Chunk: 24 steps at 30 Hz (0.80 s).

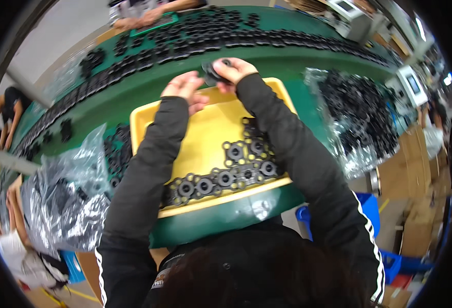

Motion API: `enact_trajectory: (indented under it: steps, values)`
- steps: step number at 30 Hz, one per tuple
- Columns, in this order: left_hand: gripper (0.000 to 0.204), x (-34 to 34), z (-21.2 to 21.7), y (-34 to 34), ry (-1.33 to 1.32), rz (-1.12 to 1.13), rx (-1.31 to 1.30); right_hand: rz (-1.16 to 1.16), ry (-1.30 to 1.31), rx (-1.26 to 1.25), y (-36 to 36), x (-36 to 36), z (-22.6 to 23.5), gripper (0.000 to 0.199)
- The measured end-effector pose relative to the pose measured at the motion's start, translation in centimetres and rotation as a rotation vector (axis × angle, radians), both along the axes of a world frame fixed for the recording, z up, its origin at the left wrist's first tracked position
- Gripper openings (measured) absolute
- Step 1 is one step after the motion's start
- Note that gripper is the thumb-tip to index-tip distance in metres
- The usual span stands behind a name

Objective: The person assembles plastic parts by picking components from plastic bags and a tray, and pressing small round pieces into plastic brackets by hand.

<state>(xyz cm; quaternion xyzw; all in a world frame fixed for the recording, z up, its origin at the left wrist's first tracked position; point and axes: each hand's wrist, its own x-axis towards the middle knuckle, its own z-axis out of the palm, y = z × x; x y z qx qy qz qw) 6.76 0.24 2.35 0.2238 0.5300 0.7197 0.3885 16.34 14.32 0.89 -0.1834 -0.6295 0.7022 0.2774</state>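
Observation:
Both my hands are raised over the far rim of a yellow tray (200,138). In my right hand (236,71) is a black plastic part (211,77), pinched between thumb and fingers. My left hand (187,90) is just to its left, fingers spread and apart from the part as far as I can see. Several black parts with round rings and corner loops, such as one ringed part (204,185), lie in rows along the tray's near side and right corner.
A long line of black parts (185,47) curves along the far side of the green table (103,97). Plastic bags of black parts flank the tray: a left bag (64,205) and a right bag (357,118). Across the table, another person's hands (141,19) hold a green frame.

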Motion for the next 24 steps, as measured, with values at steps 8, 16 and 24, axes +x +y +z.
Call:
enact_trajectory:
  steps: [8, 16, 24]
  values:
    - [0.025, -2.5, -1.4, 1.0, -0.279, 0.017, 0.027, -0.722, 0.675, -0.389, 14.0, 13.8, 1.2, 0.04]
    - [0.024, -2.3, -2.1, 1.0, -0.345, -0.076, 0.138, -0.514, 0.556, -0.188, 8.9, 9.6, 4.3, 0.05]
    - [0.017, -3.0, -1.7, 0.0, -0.214, -0.076, 0.093, 0.431, -1.0, 1.214, -2.9, 5.8, 4.3, 0.049]
